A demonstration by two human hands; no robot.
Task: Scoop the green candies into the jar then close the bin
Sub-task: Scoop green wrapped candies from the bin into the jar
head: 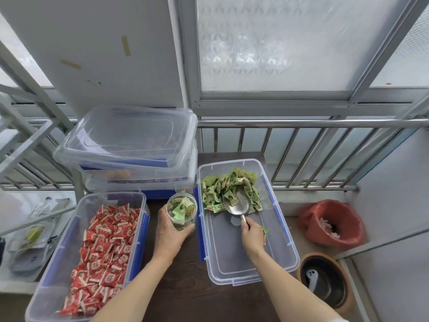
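Green wrapped candies lie heaped at the far end of an open clear bin with blue latches on the dark table. My right hand grips the handle of a metal scoop, whose bowl rests in the pile with one candy in it. A loose green candy lies just right of that hand. My left hand holds a small clear jar upright, left of the bin, with several green candies inside. A clear lid lies on the stacked bins behind.
An open bin of red wrapped candies stands at the left. Stacked clear bins sit behind the jar. A red-lined waste basket and a brown pot stand on the floor at the right. A metal railing runs behind.
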